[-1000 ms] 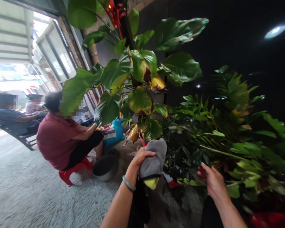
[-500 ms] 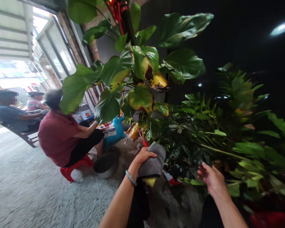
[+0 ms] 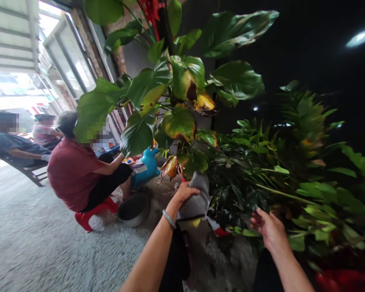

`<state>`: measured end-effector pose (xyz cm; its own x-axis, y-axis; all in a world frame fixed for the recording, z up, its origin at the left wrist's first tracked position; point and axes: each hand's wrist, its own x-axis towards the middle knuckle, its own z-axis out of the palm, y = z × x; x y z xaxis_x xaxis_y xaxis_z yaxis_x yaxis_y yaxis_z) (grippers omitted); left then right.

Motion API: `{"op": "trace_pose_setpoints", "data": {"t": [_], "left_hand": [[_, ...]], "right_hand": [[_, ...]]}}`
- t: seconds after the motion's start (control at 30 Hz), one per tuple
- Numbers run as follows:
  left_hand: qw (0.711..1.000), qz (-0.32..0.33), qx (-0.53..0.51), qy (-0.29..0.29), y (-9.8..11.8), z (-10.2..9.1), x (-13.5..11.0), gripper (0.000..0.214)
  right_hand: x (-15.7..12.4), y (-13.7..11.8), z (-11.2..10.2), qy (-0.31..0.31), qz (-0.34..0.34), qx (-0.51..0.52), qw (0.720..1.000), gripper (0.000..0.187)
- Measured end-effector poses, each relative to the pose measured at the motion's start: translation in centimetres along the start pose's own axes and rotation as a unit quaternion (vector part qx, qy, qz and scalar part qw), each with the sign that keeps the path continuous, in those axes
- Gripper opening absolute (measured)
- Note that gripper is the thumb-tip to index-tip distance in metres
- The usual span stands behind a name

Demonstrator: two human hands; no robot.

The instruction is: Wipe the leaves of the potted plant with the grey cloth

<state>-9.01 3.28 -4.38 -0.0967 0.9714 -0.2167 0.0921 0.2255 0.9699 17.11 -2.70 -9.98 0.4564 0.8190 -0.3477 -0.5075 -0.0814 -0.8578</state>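
Observation:
A grey cloth [image 3: 197, 196] is gripped in my left hand [image 3: 185, 194], which wears a pale bangle at the wrist. The cloth hangs at the foot of a tall potted plant [image 3: 179, 121] whose broad leaves are partly yellow and brown. My right hand [image 3: 270, 229] is at the lower edge of a bushy plant, its fingers curled in and its fingertips at a dark green leaf [image 3: 257, 198]. The leaf appears pinched there, though shadow hides the exact contact. A bit of yellow [image 3: 195, 222] shows beneath the cloth.
To the left a person in a red shirt [image 3: 76, 172] sits on a red stool [image 3: 94, 213] beside a grey basin [image 3: 134, 209]. A blue animal-shaped toy [image 3: 146, 168] stands behind the basin. Two more people sit farther left. Leafy plants [image 3: 316, 194] crowd the right side against a dark wall.
My left hand and the cloth have shifted slightly up, with the cloth pressed more upright below the tall plant. My right hand stays by the dark leaf, and the view has moved a little.

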Motion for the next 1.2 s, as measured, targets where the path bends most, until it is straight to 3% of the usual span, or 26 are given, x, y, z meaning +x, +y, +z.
{"op": "trace_pose_setpoints", "data": {"t": [0.07,0.13,0.3,0.4,0.5,0.57,0.67,0.83,0.97,1.1,1.2], "left_hand": [[0.998,-0.036,-0.034,-0.049,-1.4,-0.4,-1.1,0.02],[0.992,-0.024,-0.104,-0.064,-1.0,-0.9,-1.7,0.026],[0.967,0.111,-0.23,-0.005,4.6,-1.0,-0.4,0.033],[0.976,0.129,-0.171,0.033,5.5,0.0,0.7,0.029],[0.996,0.078,0.04,0.021,3.0,0.7,0.7,0.016],[0.987,0.041,0.149,-0.037,0.6,0.6,0.0,0.013],[0.982,-0.01,0.155,-0.11,-2.2,0.0,-1.1,0.015],[0.986,-0.04,0.123,-0.109,-3.3,-0.4,-2.0,0.019],[0.984,-0.045,0.087,-0.147,-1.5,-0.9,-3.5,0.019],[0.975,0.013,-0.066,-0.211,2.6,-2.5,-4.9,0.028],[0.972,0.088,-0.157,-0.152,5.6,-2.7,-3.5,0.033]], "right_hand": [[0.0,-0.2,-0.2,-0.002,0.003,0.002,1.0,0.042],[0.0,-0.4,-0.3,0.002,0.005,0.005,1.0,0.043],[0.1,-0.4,0.0,-0.018,-0.005,0.009,1.0,0.042],[0.2,0.0,0.2,-0.023,-0.021,0.004,0.999,0.039],[0.3,0.3,0.2,-0.016,-0.028,-0.001,0.999,0.038],[0.3,0.2,0.0,-0.014,-0.023,-0.001,1.0,0.039],[0.4,0.0,-0.3,-0.011,-0.015,0.0,1.0,0.042],[0.6,0.1,-0.6,-0.017,-0.024,0.001,1.0,0.045],[0.3,-0.1,-0.5,-0.013,-0.012,-0.007,1.0,0.046],[0.1,-0.5,-0.5,-0.009,0.01,-0.005,1.0,0.048],[0.4,-0.2,-0.6,-0.02,0.0,-0.009,1.0,0.047]]}}
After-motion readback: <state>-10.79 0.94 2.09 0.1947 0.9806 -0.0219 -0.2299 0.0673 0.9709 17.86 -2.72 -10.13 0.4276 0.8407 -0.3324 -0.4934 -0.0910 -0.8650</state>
